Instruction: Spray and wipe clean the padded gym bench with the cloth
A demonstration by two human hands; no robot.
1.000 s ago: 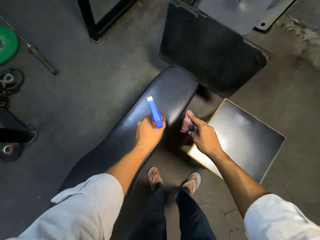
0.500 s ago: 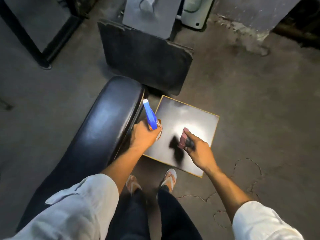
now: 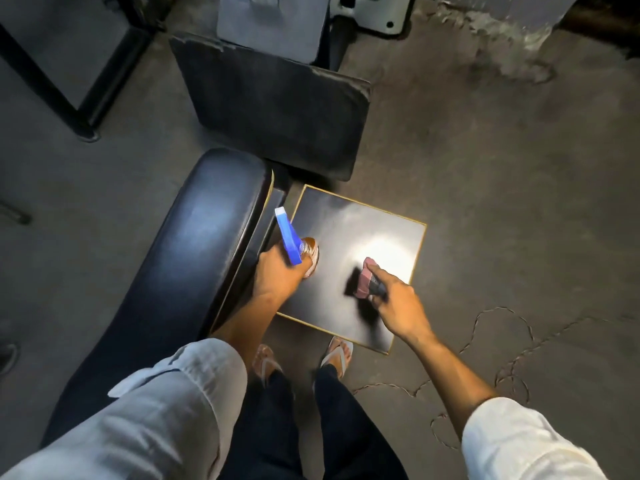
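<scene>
The long black padded bench [image 3: 194, 244] runs from lower left up to the middle. My left hand [image 3: 277, 275] grips a spray bottle with a blue trigger head [image 3: 286, 237], held just past the bench's right edge, nozzle pointing away from me. My right hand [image 3: 398, 303] pinches a bunched pink and dark cloth [image 3: 367, 277] above a square black pad with a gold rim [image 3: 377, 216] that lies on the floor to the right of the bench.
A larger dark pad [image 3: 277, 109] stands beyond the bench end, with grey machine parts [image 3: 266, 26] behind it. A black metal frame [image 3: 69, 95] is at upper left. My feet in sandals [image 3: 336, 355] stand on the concrete floor [image 3: 519, 202] by the square pad.
My view has swung right, off the bench and onto the square pad. Both hands moved from over the bench's end to over the square pad, still holding the bottle and the cloth.
</scene>
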